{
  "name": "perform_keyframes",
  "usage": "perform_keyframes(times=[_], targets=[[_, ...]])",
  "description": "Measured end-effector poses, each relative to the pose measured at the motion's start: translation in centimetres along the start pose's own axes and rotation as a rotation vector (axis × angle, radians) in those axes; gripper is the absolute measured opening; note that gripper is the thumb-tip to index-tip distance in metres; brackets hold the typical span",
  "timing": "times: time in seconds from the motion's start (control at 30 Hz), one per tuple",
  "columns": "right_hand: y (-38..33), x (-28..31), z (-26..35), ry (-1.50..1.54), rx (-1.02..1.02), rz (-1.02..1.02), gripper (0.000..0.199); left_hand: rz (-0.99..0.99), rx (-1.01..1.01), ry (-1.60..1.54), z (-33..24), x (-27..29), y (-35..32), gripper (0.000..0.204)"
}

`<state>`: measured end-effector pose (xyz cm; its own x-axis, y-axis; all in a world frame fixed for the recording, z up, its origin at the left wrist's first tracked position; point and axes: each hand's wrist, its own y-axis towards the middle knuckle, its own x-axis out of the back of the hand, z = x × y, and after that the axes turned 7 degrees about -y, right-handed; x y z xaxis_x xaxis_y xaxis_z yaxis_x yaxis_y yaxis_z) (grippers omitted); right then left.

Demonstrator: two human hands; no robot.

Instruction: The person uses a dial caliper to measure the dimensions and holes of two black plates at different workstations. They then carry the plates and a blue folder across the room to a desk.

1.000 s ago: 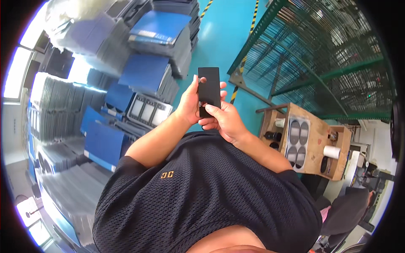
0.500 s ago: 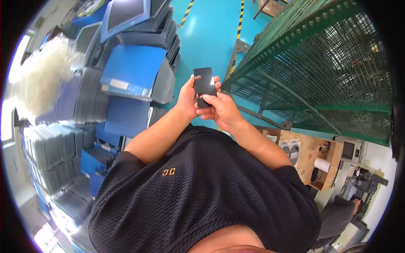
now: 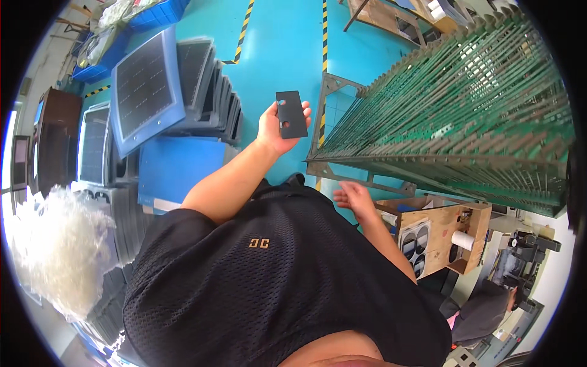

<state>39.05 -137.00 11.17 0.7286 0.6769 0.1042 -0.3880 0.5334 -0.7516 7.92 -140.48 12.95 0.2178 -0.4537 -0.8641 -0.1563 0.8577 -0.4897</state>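
A flat black rectangular plate with two cut-out holes along its left side lies across my left hand. The fingers of that hand wrap around the plate's right edge, and the thumb is at its left edge. Skin shows through the lower hole. My right hand is away from the plate, lower and to the right, near the foot of the green rack. Its fingers are loosely apart, with nothing seen in them.
A green wire rack stands on the right, with a wooden box below it. Stacked framed dark panels and a blue sheet are on the left, beside clear plastic wrap. Another person is at lower right.
My right hand has let go of the black plate and dropped down to the right. The left hand still holds the plate. The view has shifted, showing more floor ahead.
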Motion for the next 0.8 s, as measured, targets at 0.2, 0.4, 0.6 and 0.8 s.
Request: perform_keyframes(times=[0.2, 0.4, 0.6, 0.8], targets=[[3.7, 7.6, -6.4, -0.823, 0.250, -0.186, 0.044, 0.012, -0.059, 0.046, -1.8, -3.9, 8.4, 0.047], [9.8, 14.1, -15.9, -1.128, 0.391, -0.177, 0.042, 0.097, 0.016, 0.052, -2.0, -8.2, 17.4, 0.048], [9.4, 10.9, -17.0, -1.029, 0.140, -0.242, 0.034, 0.185, 0.138, 0.107, -4.7, -14.7, 27.5, 0.048], [7.1, 3.3, -15.5, -0.918, 0.070, -0.245, 0.033, 0.213, 0.193, 0.340, -5.7, -21.4, 35.2, 0.040]])
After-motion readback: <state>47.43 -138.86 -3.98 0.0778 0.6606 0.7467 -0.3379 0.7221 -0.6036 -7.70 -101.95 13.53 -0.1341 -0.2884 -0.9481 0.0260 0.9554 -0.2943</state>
